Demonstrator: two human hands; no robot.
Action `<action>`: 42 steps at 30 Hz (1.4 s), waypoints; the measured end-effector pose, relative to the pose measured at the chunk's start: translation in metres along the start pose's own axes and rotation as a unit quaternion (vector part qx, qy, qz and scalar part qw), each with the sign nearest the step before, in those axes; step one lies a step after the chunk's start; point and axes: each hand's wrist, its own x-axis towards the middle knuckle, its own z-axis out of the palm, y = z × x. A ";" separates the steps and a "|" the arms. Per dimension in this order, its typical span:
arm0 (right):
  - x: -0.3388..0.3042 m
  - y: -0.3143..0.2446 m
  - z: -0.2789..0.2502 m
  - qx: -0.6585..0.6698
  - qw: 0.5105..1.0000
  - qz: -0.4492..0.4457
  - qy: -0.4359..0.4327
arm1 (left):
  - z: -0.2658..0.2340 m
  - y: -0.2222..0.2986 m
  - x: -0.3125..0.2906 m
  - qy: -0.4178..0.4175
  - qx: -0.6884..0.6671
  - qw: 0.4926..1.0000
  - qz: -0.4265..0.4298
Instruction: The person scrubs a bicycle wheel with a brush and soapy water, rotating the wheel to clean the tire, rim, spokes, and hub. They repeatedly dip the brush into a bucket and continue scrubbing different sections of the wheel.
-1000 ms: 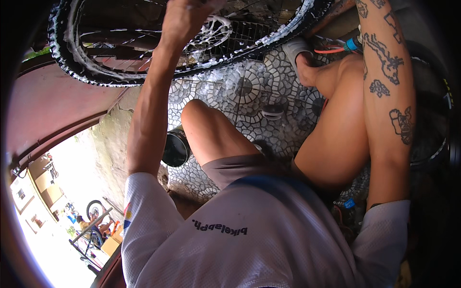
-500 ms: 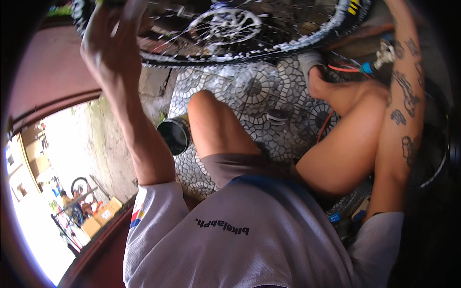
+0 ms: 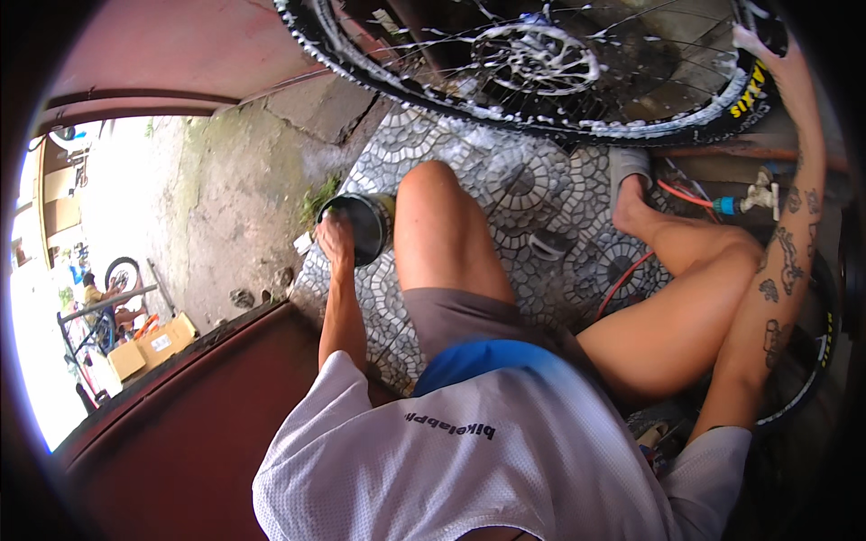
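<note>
My left hand is at the rim of a dark bucket, beside my left knee. Its fingers curl in at the bucket's mouth, partly blurred; what they hold, if anything, is hidden. At the upper right, my right hand, with foam on it, grips the tyre of a bicycle wheel. White suds cling to the wheel's black tyre, rim and spokes, and to the disc brake rotor at its hub.
Below the wheel lies a pebble-mosaic floor. A brass tap with a blue connector and orange hose stands at right. Another wheel is behind my right arm. A red panel lies left; beyond it are cardboard boxes and a distant person.
My left hand has come down from the wheel's left side to the bucket. The view has shifted, placing the wheel farther right. My right hand now shows at the tyre.
</note>
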 end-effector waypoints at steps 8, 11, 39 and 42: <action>-0.005 -0.020 0.008 -0.038 0.998 0.045 0.025 | -0.055 0.035 0.019 -0.209 -0.014 0.976 -0.053; -0.005 -0.023 0.009 -0.107 0.992 0.038 0.057 | -0.139 0.077 0.051 -0.092 -0.088 0.984 -0.128; 0.008 -0.021 0.012 -0.164 0.984 0.029 0.061 | -0.196 0.454 0.217 -0.076 -0.435 0.872 0.209; 0.008 -0.021 0.010 -0.178 0.980 0.055 0.069 | -0.194 0.449 0.220 -0.113 -0.325 0.913 0.220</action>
